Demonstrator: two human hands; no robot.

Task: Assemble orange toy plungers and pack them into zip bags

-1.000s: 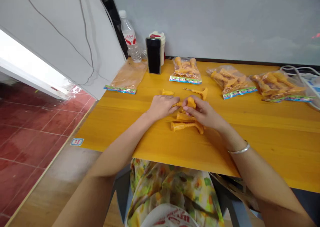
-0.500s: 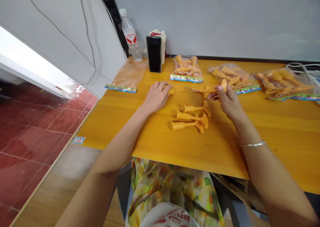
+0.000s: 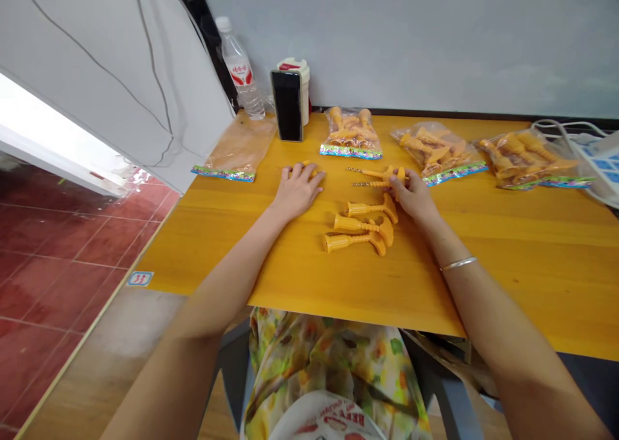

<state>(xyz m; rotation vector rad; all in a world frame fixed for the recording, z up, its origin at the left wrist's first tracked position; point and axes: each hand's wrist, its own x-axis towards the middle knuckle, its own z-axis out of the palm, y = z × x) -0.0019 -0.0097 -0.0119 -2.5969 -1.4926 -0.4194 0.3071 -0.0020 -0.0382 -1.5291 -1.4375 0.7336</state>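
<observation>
On the wooden table, my right hand (image 3: 411,191) pinches the orange handle of a corkscrew; its bare metal spiral (image 3: 366,184) points left. Just behind it lies a second orange corkscrew (image 3: 372,172), its spiral also bare and parallel. Nearer me are three orange corkscrews with ribbed sleeves over their spirals, such as the middle one (image 3: 360,224). My left hand (image 3: 296,191) rests palm down, fingers spread, over small orange pieces (image 3: 312,168). Those pieces are mostly hidden by the fingers.
Three clear bags of orange corkscrews stand along the back: left bag (image 3: 351,133), middle bag (image 3: 438,150) and right bag (image 3: 529,156). A flat clear bag (image 3: 239,146), water bottle (image 3: 242,72), phone (image 3: 287,104) and white cup (image 3: 304,88) are at back left.
My right hand has lowered the corkscrew to the table beside the other bare one. My left hand has stayed nearly in place, its fingers more spread. The view has shifted slightly.
</observation>
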